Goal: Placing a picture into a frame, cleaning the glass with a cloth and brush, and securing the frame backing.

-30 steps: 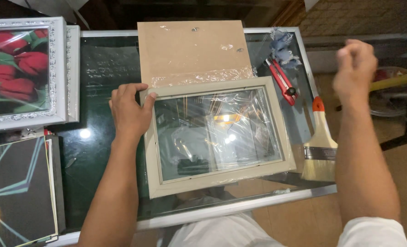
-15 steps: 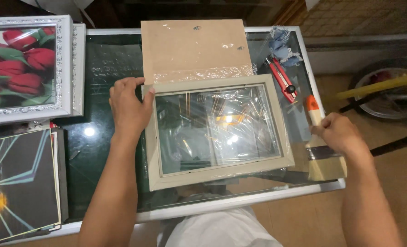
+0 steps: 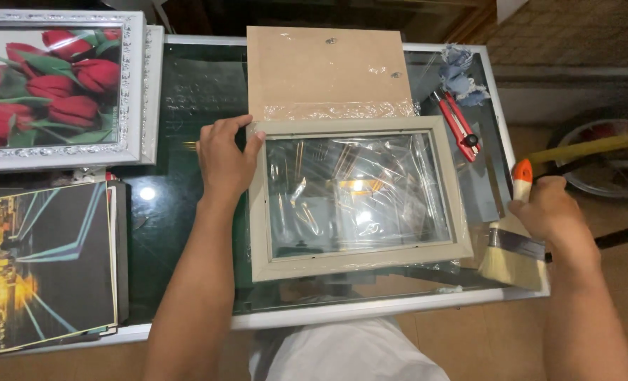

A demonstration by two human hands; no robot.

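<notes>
A pale grey picture frame with clear film over its opening lies flat on the dark glass table. My left hand rests on the frame's upper left corner, fingers curled over its edge. A brown backing board lies just beyond the frame, touching its far side. At the table's right edge my right hand grips a wide paintbrush by its orange handle; the pale bristles point toward me.
A red utility knife and a crumpled blue-grey cloth lie at the far right. A white-framed tulip picture sits far left, a stack of night-city prints near left. A wheel stands on the floor at right.
My right hand came down from the air to the table's right edge and took hold of the paintbrush. My left hand stayed on the frame's corner.
</notes>
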